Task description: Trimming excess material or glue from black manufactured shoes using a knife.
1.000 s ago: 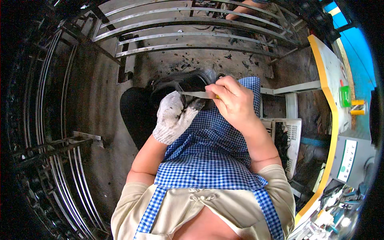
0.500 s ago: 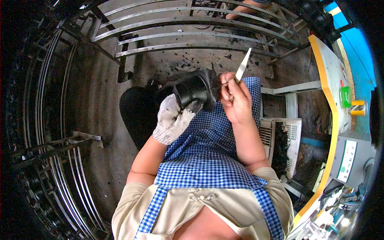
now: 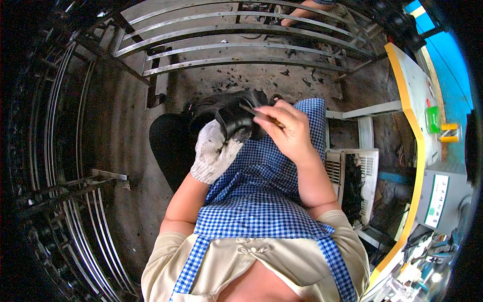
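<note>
My left hand (image 3: 217,153), in a white knitted glove with dark smudges, grips a black, glossy, hollow moulded part (image 3: 236,120) above my lap. The part looks like rubber, with a ridged rim. My bare right hand (image 3: 287,128) is closed around a slim knife (image 3: 275,122), whose narrow end reaches onto the top of the black part. Fingers cover much of the knife, and motion blurs it. Thin black material stands along the part's far edge. A blue checked apron (image 3: 251,186) lies over my lap under both hands.
Metal rail racks stand ahead (image 3: 241,45) and at the left (image 3: 80,226). Black scraps litter the floor. At my right are a yellow-edged table (image 3: 410,110), a white slotted crate (image 3: 370,176) and a grey box (image 3: 443,201). Another person's arm (image 3: 302,12) shows beyond the rack.
My right hand has moved left and turned over toward the black part. The white blade that pointed up and away no longer shows, and the knife lies against the part.
</note>
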`<action>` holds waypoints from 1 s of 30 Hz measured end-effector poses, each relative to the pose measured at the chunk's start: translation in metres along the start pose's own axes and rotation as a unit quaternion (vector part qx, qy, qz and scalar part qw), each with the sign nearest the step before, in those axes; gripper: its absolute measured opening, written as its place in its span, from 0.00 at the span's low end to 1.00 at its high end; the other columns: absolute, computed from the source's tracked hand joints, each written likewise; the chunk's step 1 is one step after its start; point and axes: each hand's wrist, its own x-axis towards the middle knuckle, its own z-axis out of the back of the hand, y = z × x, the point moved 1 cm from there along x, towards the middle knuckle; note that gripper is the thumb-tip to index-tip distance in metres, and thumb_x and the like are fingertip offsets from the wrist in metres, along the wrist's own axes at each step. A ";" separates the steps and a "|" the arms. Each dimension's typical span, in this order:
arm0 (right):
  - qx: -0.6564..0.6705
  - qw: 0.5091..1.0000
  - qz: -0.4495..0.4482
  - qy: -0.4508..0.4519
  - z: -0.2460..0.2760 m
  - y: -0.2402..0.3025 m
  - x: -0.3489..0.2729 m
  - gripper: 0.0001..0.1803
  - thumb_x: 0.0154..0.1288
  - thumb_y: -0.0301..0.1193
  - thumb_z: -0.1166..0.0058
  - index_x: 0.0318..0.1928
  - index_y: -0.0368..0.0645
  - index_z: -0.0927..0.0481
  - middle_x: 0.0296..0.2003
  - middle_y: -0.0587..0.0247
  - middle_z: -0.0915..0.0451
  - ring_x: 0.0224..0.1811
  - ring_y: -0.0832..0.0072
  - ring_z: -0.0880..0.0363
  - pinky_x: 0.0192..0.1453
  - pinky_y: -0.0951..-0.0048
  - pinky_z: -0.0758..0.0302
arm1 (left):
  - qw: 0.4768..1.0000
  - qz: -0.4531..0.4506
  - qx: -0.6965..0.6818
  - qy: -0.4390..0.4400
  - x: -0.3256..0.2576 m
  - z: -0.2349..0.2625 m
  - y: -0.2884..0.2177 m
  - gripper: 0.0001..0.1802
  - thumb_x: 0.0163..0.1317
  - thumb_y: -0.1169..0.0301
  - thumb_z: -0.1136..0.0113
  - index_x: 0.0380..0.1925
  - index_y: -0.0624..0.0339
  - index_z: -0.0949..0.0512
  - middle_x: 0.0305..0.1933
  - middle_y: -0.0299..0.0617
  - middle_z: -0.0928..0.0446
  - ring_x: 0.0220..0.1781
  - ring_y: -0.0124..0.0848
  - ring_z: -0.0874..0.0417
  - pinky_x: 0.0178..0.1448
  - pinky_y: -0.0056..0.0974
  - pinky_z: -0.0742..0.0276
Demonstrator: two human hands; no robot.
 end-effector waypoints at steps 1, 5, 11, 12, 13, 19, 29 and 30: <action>-0.046 0.999 0.008 0.013 -0.001 -0.003 -0.001 0.11 0.52 0.28 0.36 0.36 0.42 0.22 0.24 0.60 0.26 0.23 0.68 0.25 0.27 0.72 0.28 | 0.999 -0.014 0.031 0.015 0.000 0.000 0.005 0.12 0.57 0.74 0.41 0.42 0.60 0.21 0.37 0.42 0.19 0.39 0.32 0.19 0.44 0.34 0.25; 0.085 0.995 -0.060 0.012 -0.003 -0.009 -0.001 0.07 0.57 0.28 0.40 0.31 0.40 0.25 0.25 0.61 0.26 0.24 0.69 0.25 0.27 0.71 0.30 | 0.998 0.032 -0.043 0.023 -0.003 -0.005 0.012 0.10 0.56 0.75 0.41 0.40 0.61 0.21 0.37 0.41 0.19 0.38 0.32 0.19 0.43 0.34 0.25; 0.211 0.952 -0.171 0.139 0.005 -0.023 -0.022 0.09 0.60 0.28 0.43 0.31 0.37 0.28 0.29 0.67 0.28 0.30 0.79 0.29 0.37 0.77 0.31 | 0.995 -0.008 0.089 0.041 -0.005 -0.002 0.012 0.09 0.58 0.77 0.43 0.39 0.62 0.21 0.36 0.37 0.19 0.40 0.27 0.20 0.46 0.32 0.26; 0.235 0.943 -0.180 0.155 0.004 -0.025 -0.027 0.09 0.60 0.31 0.42 0.32 0.38 0.26 0.28 0.63 0.28 0.28 0.76 0.28 0.32 0.76 0.32 | 0.995 -0.008 0.089 0.042 -0.005 -0.002 0.010 0.09 0.58 0.77 0.43 0.39 0.62 0.21 0.36 0.37 0.19 0.40 0.27 0.20 0.46 0.32 0.26; 0.231 0.937 -0.203 0.166 0.000 -0.029 -0.038 0.09 0.61 0.30 0.42 0.32 0.37 0.26 0.28 0.63 0.28 0.29 0.77 0.28 0.33 0.75 0.31 | 0.996 0.086 -0.020 -0.024 -0.007 -0.001 0.010 0.09 0.59 0.75 0.43 0.39 0.62 0.21 0.37 0.37 0.19 0.39 0.27 0.20 0.46 0.32 0.26; 0.276 0.898 -0.327 0.106 0.003 -0.059 -0.063 0.11 0.63 0.31 0.43 0.42 0.38 0.25 0.30 0.70 0.25 0.31 0.83 0.27 0.36 0.81 0.30 | 0.986 0.119 -0.110 -0.051 0.011 0.021 0.007 0.10 0.59 0.75 0.44 0.40 0.64 0.21 0.40 0.39 0.19 0.41 0.27 0.20 0.48 0.31 0.27; 0.578 0.639 -0.489 0.134 -0.041 -0.079 -0.097 0.31 0.66 0.52 0.55 0.63 0.47 0.34 0.53 0.64 0.24 0.52 0.70 0.24 0.55 0.62 0.26 | 0.873 -0.242 0.338 0.255 0.007 -0.002 -0.004 0.10 0.43 0.67 0.43 0.28 0.57 0.25 0.34 0.38 0.23 0.43 0.39 0.24 0.47 0.45 0.28; 0.629 0.597 -0.483 0.123 -0.040 -0.070 -0.092 0.31 0.66 0.50 0.54 0.63 0.47 0.34 0.55 0.63 0.25 0.54 0.71 0.25 0.58 0.64 0.28 | 0.865 -0.240 0.357 0.258 0.005 -0.005 -0.006 0.09 0.44 0.67 0.44 0.27 0.57 0.25 0.33 0.38 0.23 0.43 0.38 0.23 0.47 0.44 0.28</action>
